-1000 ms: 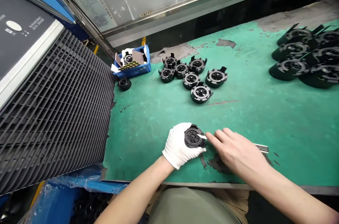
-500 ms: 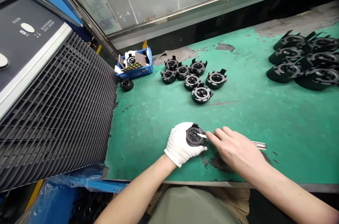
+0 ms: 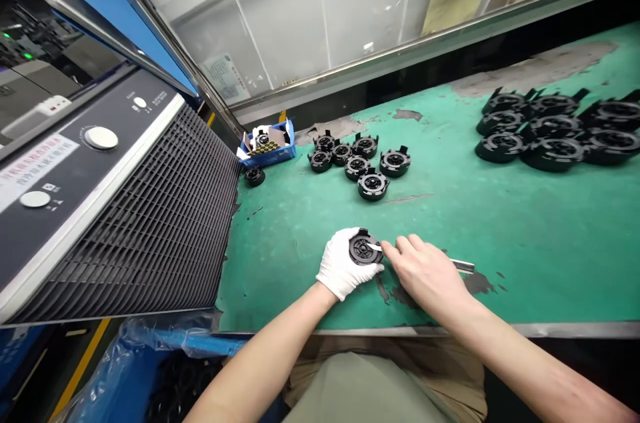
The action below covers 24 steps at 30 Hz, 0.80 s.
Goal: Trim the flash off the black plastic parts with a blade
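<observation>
A round black part (image 3: 364, 250) sits in my left hand (image 3: 342, 263), which wears a white glove and is wrapped round its left side. My bare right hand (image 3: 425, 272) is closed on a knife (image 3: 463, 266); the metal handle sticks out behind the hand. The pale blade reaches over the face of the black part, near its centre. Both hands are just above the front of the green table (image 3: 300, 210). Beyond them stand several similar black parts (image 3: 373, 184) in a loose group.
A blue bin (image 3: 270, 155) holding mixed items stands at the back left, with one black part (image 3: 255, 175) before it. More black parts (image 3: 553, 151) stand at the right. A large grey grilled machine (image 3: 145, 223) borders the table's left side.
The view has shifted, showing more of the machine at the left. Both hands keep their holds, with the blade still at the black part's face.
</observation>
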Motion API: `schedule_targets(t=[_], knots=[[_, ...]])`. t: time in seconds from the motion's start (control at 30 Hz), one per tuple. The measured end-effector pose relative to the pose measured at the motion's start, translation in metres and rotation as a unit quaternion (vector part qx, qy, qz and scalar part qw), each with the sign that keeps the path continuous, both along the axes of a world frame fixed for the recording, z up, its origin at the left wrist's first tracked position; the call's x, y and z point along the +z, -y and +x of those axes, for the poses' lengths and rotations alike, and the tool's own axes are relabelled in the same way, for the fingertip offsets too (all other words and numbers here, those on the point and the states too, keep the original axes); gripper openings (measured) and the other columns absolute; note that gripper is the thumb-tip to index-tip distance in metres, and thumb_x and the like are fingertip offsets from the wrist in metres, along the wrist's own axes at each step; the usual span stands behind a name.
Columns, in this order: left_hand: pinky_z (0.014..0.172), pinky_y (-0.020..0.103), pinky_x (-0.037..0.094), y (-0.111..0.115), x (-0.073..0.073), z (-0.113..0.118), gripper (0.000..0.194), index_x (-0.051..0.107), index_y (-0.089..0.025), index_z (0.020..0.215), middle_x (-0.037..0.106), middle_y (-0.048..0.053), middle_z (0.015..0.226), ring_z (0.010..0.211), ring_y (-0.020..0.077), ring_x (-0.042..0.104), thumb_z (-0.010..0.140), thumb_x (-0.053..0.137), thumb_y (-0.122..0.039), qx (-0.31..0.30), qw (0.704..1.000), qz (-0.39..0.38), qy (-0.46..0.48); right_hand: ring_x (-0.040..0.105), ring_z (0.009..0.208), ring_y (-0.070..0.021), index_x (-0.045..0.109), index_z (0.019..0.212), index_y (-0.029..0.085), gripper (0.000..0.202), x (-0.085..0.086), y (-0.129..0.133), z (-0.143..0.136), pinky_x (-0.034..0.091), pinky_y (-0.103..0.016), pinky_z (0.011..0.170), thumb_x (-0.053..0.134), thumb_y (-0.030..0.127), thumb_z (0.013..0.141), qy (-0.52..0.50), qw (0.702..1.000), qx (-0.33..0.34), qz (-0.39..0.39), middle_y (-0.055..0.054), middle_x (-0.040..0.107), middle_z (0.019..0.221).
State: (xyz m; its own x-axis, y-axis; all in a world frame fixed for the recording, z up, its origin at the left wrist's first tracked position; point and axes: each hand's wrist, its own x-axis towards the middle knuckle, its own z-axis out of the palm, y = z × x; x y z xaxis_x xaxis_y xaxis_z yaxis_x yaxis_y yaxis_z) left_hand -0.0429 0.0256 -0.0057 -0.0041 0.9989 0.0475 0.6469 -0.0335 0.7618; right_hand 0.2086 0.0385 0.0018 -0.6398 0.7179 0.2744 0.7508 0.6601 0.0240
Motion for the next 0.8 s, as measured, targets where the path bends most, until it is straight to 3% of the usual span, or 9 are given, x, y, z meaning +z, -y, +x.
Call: schedule_targets(t=[0.07, 0.13, 0.2, 0.3, 0.43, 0.5, 0.57, 0.67, 0.8], knots=[[0.141, 0.072, 0.072, -0.003, 0.000, 0.001, 0.108, 0.079, -0.022, 0.157, 0.090, 0.018, 0.158, 0.152, 0.0478, 0.090, 0.063, 0.130, -0.039, 0.002, 1.000, 0.007, -0.007, 0.076, 0.104, -0.0222, 0.080, 0.134, 0.021, 0.036, -0.006, 0.002, 0.002, 0.070, -0.042, 0.094, 0.088, 0.053, 0.120, -0.011, 1.000, -0.012, -0.001, -0.005, 0.080, 0.125], [0.141, 0.072, 0.072, -0.004, 0.001, 0.002, 0.108, 0.078, -0.021, 0.157, 0.089, 0.019, 0.159, 0.153, 0.0483, 0.089, 0.064, 0.130, -0.038, 0.002, 1.000, 0.013, -0.015, 0.078, 0.105, -0.0222, 0.081, 0.134, 0.021, 0.038, -0.010, 0.005, 0.008, 0.072, -0.042, 0.094, 0.089, 0.055, 0.120, -0.029, 0.999, -0.025, 0.002, -0.006, 0.081, 0.127], [0.142, 0.074, 0.070, -0.003, 0.001, 0.002, 0.108, 0.077, -0.020, 0.161, 0.087, 0.021, 0.162, 0.157, 0.0497, 0.088, 0.069, 0.129, -0.040, -0.001, 1.000, 0.014, -0.026, 0.077, 0.102, -0.0221, 0.081, 0.136, 0.021, 0.035, -0.014, 0.008, 0.016, 0.070, -0.040, 0.090, 0.085, 0.052, 0.122, -0.055, 0.998, -0.040, 0.005, -0.005, 0.080, 0.120], [0.143, 0.079, 0.067, -0.001, 0.006, -0.005, 0.120, 0.071, -0.019, 0.174, 0.082, 0.026, 0.171, 0.163, 0.0535, 0.083, 0.072, 0.128, -0.048, -0.029, 0.999, 0.007, -0.042, 0.080, 0.095, -0.0236, 0.079, 0.145, 0.022, 0.027, -0.020, 0.016, 0.028, 0.064, -0.036, 0.078, 0.065, 0.040, 0.130, -0.107, 0.992, -0.061, 0.000, -0.006, 0.081, 0.110], [0.149, 0.076, 0.062, -0.011, 0.024, -0.028, 0.136, 0.074, -0.026, 0.178, 0.075, 0.024, 0.185, 0.174, 0.0540, 0.074, 0.058, 0.132, -0.054, -0.164, 0.985, -0.005, -0.052, 0.090, 0.103, -0.0233, 0.072, 0.158, 0.027, 0.033, -0.022, 0.035, 0.038, 0.070, -0.034, 0.081, 0.050, 0.035, 0.135, -0.171, 0.983, -0.053, -0.035, -0.009, 0.090, 0.130], [0.150, 0.071, 0.061, -0.023, 0.033, -0.039, 0.126, 0.080, -0.029, 0.172, 0.076, 0.022, 0.187, 0.175, 0.0520, 0.075, 0.059, 0.130, -0.053, -0.238, 0.970, -0.008, -0.053, 0.093, 0.110, -0.0223, 0.069, 0.159, 0.027, 0.030, -0.019, 0.044, 0.040, 0.072, -0.033, 0.087, 0.054, 0.034, 0.135, -0.187, 0.980, -0.045, -0.053, -0.009, 0.091, 0.135], [0.145, 0.066, 0.065, -0.036, 0.037, -0.042, 0.106, 0.086, -0.030, 0.159, 0.087, 0.018, 0.171, 0.163, 0.0486, 0.084, 0.066, 0.128, -0.058, -0.292, 0.955, -0.011, -0.055, 0.093, 0.112, -0.0211, 0.068, 0.161, 0.028, 0.029, -0.014, 0.047, 0.042, 0.072, -0.031, 0.090, 0.057, 0.033, 0.134, -0.191, 0.979, -0.037, -0.067, -0.008, 0.090, 0.135], [0.133, 0.064, 0.072, -0.043, 0.029, -0.035, 0.091, 0.089, -0.028, 0.142, 0.097, 0.016, 0.144, 0.139, 0.0472, 0.095, 0.072, 0.122, -0.077, -0.317, 0.946, -0.008, -0.070, 0.091, 0.102, -0.0179, 0.068, 0.163, 0.028, 0.031, -0.008, 0.038, 0.048, 0.069, -0.028, 0.086, 0.057, 0.032, 0.134, -0.181, 0.981, -0.016, -0.073, -0.004, 0.088, 0.126], [0.132, 0.072, 0.073, -0.025, 0.004, -0.021, 0.126, 0.077, -0.022, 0.167, 0.090, 0.026, 0.161, 0.149, 0.0561, 0.090, 0.069, 0.117, -0.092, -0.264, 0.958, 0.021, -0.107, 0.078, 0.078, -0.0146, 0.073, 0.170, 0.029, 0.039, -0.005, 0.008, 0.060, 0.053, -0.029, 0.066, 0.059, 0.033, 0.133, -0.138, 0.988, 0.029, -0.064, 0.001, 0.078, 0.103]])
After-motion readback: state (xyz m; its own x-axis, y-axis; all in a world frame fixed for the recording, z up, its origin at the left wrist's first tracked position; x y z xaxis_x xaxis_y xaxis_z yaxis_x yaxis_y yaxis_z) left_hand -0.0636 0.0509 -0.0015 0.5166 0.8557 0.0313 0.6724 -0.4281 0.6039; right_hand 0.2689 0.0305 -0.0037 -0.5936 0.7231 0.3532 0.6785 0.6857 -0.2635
